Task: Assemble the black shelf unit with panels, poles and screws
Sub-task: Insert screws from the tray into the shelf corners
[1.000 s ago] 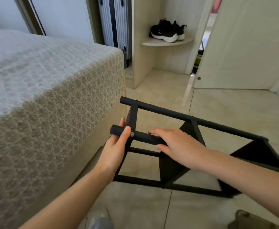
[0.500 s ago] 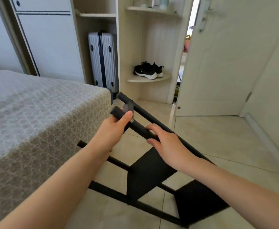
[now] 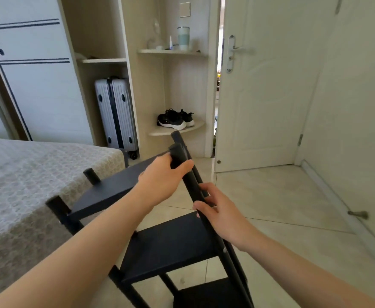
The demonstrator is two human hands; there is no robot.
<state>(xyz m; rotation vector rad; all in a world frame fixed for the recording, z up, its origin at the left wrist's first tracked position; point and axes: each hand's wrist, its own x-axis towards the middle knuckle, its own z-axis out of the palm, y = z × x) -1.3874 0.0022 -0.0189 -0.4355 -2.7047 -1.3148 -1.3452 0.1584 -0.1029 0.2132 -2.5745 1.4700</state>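
Observation:
The black shelf unit (image 3: 168, 245) stands tilted between the bed and me, its flat panels facing up and joined by round black poles. My left hand (image 3: 162, 178) grips the top end of the near right pole (image 3: 191, 185). My right hand (image 3: 217, 212) is wrapped around the same pole lower down, just above the middle panel. Two more pole tops (image 3: 92, 175) stick up on the left side, next to the bed. A small screw head (image 3: 224, 250) shows on the pole below my right hand.
The bed (image 3: 26, 181) with a patterned cover fills the left. Behind stand a grey suitcase (image 3: 116, 114), a corner shelf with black shoes (image 3: 175, 120) and a white door (image 3: 264, 90) ajar. A wall runs along the right with a door stopper (image 3: 357, 214). Tiled floor lies to the right.
The shelf unit has been swung up from lying on its side on the floor to nearly upright. Both hands kept hold of the pole, and the view rose with it.

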